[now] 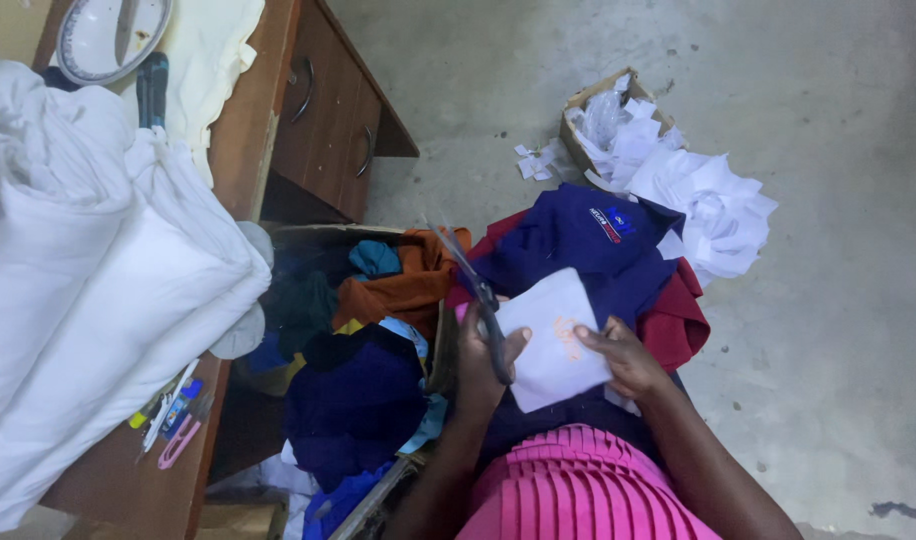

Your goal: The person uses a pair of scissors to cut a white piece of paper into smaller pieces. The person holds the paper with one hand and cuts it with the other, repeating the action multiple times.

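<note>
My left hand grips dark-handled scissors, whose blades point up and away over the clothes. My right hand pinches the right edge of a white piece of fabric or paper with a faint orange mark on it. The white piece lies between both hands above my lap, over a pink pleated skirt. Just beyond it sit a navy blue garment and a dark red one.
A cardboard box of mixed coloured clothes stands at my left. A wooden desk carries folded white cloth, a plate, pens and a small pink clipper. White scraps spill from a small box on the concrete floor.
</note>
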